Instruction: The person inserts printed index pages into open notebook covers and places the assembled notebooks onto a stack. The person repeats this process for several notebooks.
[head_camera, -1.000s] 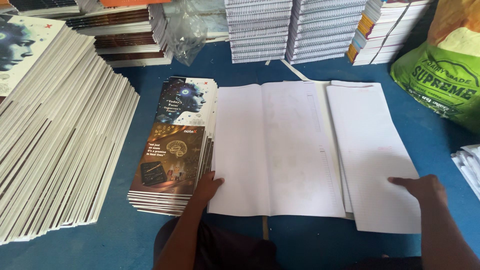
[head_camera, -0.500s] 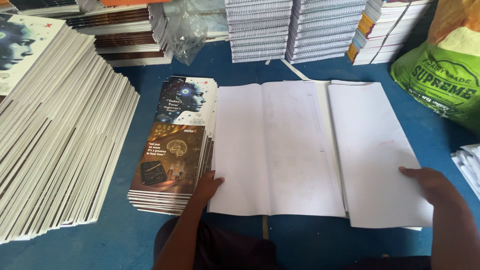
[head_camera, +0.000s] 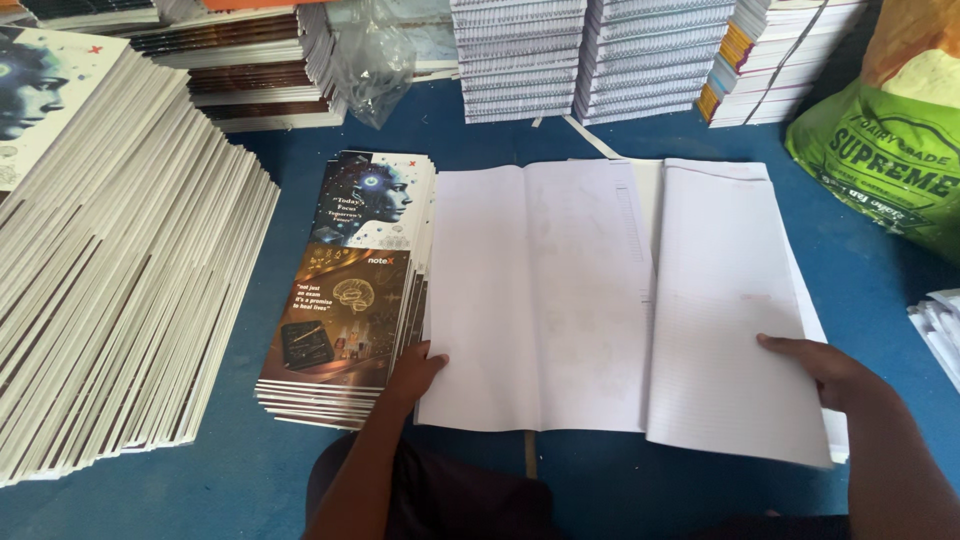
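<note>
Big slanting stack of covers (head_camera: 110, 290) far left, spiral notebook piles (head_camera: 590, 55) along the back, crumpled plastic wrap (head_camera: 372, 65) beside them, green sack (head_camera: 885, 165) at right.

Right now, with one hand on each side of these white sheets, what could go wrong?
1. The right hand lifts the lined sheet by one edge only; it may sag or crease.
2. The left hand sits where the white sheets meet the printed cover stack; a nudge could skew either.
3. The fanned pile at left leans and might slide.
</note>
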